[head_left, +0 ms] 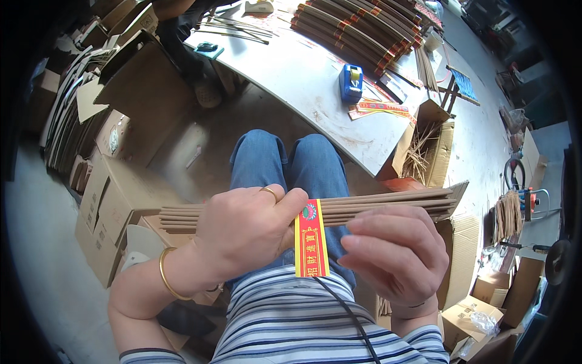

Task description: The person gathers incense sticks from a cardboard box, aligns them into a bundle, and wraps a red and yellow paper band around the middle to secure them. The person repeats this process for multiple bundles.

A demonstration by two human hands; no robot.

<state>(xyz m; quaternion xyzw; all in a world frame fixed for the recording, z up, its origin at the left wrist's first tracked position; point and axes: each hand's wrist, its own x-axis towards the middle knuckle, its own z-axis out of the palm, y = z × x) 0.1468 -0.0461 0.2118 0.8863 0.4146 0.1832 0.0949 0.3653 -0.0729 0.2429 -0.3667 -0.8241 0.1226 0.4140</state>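
Observation:
My left hand is wrapped round a bundle of brown incense sticks held crosswise above my lap. Under the left thumb, a red and yellow paper label lies against the bundle and hangs down past its near side. Just right of that label is my right hand, its fingers loosely bent and apart, with nothing visible in them. Whether its fingertips touch the sticks I cannot tell.
On the white table ahead are stacked incense bundles, a blue tape dispenser and loose labels. Cardboard boxes stand at left; another open box holds sticks at right. Another person's shoe shows at upper left.

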